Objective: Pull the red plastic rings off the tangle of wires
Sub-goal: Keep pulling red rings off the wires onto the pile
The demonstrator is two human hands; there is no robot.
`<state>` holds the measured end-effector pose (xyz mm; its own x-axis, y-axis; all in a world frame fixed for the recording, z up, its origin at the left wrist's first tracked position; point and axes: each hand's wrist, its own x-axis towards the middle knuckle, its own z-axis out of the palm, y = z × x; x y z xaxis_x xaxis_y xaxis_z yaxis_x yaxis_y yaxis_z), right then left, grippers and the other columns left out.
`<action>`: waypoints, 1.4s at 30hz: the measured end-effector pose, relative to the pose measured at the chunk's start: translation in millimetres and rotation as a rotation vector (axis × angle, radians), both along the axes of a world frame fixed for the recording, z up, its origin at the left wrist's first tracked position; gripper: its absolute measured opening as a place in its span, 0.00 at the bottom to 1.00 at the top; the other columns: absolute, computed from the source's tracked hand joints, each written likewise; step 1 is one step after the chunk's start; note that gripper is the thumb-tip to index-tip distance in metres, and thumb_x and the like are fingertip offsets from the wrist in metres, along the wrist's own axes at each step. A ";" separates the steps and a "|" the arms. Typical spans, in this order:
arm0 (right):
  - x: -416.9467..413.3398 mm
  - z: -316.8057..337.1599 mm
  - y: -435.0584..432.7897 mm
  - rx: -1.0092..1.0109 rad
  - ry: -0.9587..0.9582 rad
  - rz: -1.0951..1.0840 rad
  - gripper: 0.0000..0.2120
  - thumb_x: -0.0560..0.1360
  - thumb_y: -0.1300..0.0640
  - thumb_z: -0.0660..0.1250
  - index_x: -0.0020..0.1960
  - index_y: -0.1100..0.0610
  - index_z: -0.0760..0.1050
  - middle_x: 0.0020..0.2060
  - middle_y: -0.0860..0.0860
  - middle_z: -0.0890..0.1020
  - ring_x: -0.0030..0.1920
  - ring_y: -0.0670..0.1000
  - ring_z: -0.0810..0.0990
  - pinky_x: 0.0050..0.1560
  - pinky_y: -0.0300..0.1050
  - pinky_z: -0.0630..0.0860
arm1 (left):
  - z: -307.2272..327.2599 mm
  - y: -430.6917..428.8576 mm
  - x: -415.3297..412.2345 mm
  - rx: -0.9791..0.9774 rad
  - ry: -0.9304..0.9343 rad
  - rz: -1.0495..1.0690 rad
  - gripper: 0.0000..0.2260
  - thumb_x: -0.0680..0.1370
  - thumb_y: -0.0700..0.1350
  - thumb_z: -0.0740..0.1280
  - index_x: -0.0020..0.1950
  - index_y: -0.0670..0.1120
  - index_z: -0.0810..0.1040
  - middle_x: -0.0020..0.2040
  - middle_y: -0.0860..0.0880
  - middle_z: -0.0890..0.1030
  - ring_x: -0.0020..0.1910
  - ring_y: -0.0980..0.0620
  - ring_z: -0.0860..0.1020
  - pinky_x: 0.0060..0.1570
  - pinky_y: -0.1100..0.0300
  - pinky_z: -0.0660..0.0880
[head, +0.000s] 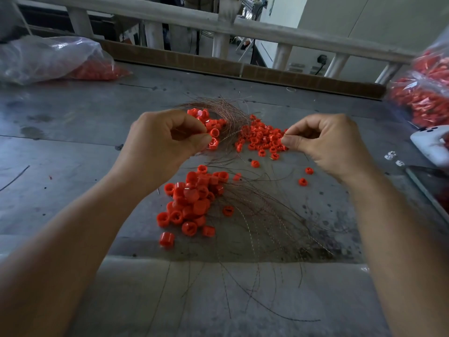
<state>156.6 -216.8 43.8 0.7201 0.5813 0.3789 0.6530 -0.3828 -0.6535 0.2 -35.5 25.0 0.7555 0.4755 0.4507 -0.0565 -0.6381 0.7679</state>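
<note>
My left hand [167, 139] is raised over the grey table [73, 147], fingers curled, pinching a bunch of thin copper wires [228, 113] with red plastic rings [213, 132] strung on them. My right hand [325, 142] pinches a thin wire end between thumb and forefinger, just right of a small heap of loose red rings [263, 139]. A bigger heap of red rings [192, 198] lies nearer me, with loose wires [267, 220] fanning out to its right and over the table's front edge.
A clear bag of red rings [51, 59] lies at the back left, and more bagged red parts [422, 93] are stacked at the right. A white device [432, 144] and a dark flat tool [427, 183] sit at the right edge. A white railing [218, 25] runs behind.
</note>
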 end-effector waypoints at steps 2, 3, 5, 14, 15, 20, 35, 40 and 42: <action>-2.3 1.8 -0.3 0.024 0.021 0.018 0.09 0.66 0.59 0.74 0.34 0.48 0.76 0.31 0.45 0.79 0.30 0.39 0.75 0.36 0.32 0.74 | 2.0 -2.7 -1.6 -0.053 -0.010 -0.087 0.06 0.67 0.46 0.71 0.37 0.57 0.77 0.40 0.61 0.80 0.41 0.68 0.78 0.43 0.78 0.71; -3.6 2.7 -0.2 0.032 0.034 0.027 0.08 0.66 0.59 0.74 0.34 0.48 0.77 0.32 0.46 0.80 0.31 0.41 0.76 0.37 0.34 0.75 | 2.7 -3.6 -2.0 -0.073 0.002 -0.125 0.04 0.65 0.50 0.70 0.38 0.58 0.78 0.45 0.61 0.79 0.45 0.67 0.78 0.45 0.77 0.72; -5.8 4.0 0.2 0.049 0.054 0.036 0.08 0.66 0.59 0.74 0.35 0.49 0.77 0.32 0.48 0.80 0.32 0.43 0.77 0.39 0.37 0.76 | 2.0 -4.3 -1.8 -0.062 0.048 -0.171 0.07 0.62 0.55 0.67 0.38 0.58 0.78 0.52 0.63 0.76 0.51 0.67 0.76 0.49 0.74 0.73; -10.5 5.2 0.7 0.038 0.063 0.058 0.07 0.66 0.60 0.73 0.37 0.50 0.77 0.33 0.47 0.80 0.34 0.42 0.78 0.40 0.35 0.76 | -0.9 -8.0 -1.6 -0.065 0.081 -0.203 0.09 0.62 0.51 0.68 0.40 0.55 0.80 0.36 0.60 0.81 0.37 0.65 0.80 0.38 0.77 0.72; -10.1 4.6 1.2 0.025 0.056 0.053 0.07 0.66 0.60 0.73 0.39 0.51 0.77 0.35 0.47 0.80 0.37 0.44 0.78 0.42 0.35 0.76 | -0.5 -8.1 -1.9 -0.069 0.080 -0.207 0.08 0.61 0.51 0.69 0.40 0.56 0.80 0.35 0.61 0.81 0.36 0.65 0.80 0.38 0.77 0.72; -25.6 4.9 7.0 -0.018 -0.177 0.188 0.24 0.67 0.58 0.73 0.60 0.47 0.71 0.52 0.38 0.74 0.52 0.32 0.71 0.54 0.22 0.64 | 1.0 -14.0 -2.8 -0.028 0.132 -0.285 0.07 0.62 0.50 0.70 0.39 0.58 0.79 0.36 0.64 0.79 0.38 0.67 0.79 0.39 0.77 0.71; -47.8 -8.2 22.4 -0.007 -0.311 0.326 0.02 0.71 0.65 0.68 0.43 0.62 0.78 0.37 0.45 0.73 0.39 0.39 0.72 0.42 0.30 0.70 | 0.8 -21.6 -4.3 -0.027 0.067 -0.321 0.10 0.60 0.53 0.69 0.41 0.59 0.78 0.39 0.63 0.81 0.40 0.66 0.79 0.42 0.75 0.73; -40.0 2.3 13.4 0.207 -0.270 0.212 0.07 0.73 0.64 0.66 0.45 0.52 0.74 0.38 0.42 0.74 0.37 0.38 0.72 0.40 0.28 0.68 | 1.6 -17.9 -4.9 -0.141 -0.050 -0.293 0.12 0.60 0.48 0.70 0.42 0.56 0.79 0.40 0.60 0.81 0.41 0.62 0.81 0.43 0.72 0.75; -42.6 4.9 12.0 0.245 -0.267 0.243 0.08 0.72 0.63 0.66 0.44 0.51 0.73 0.38 0.43 0.74 0.36 0.39 0.72 0.39 0.28 0.68 | 1.7 -18.5 -5.3 -0.146 -0.063 -0.298 0.12 0.60 0.47 0.70 0.42 0.57 0.79 0.39 0.62 0.82 0.41 0.62 0.81 0.42 0.72 0.75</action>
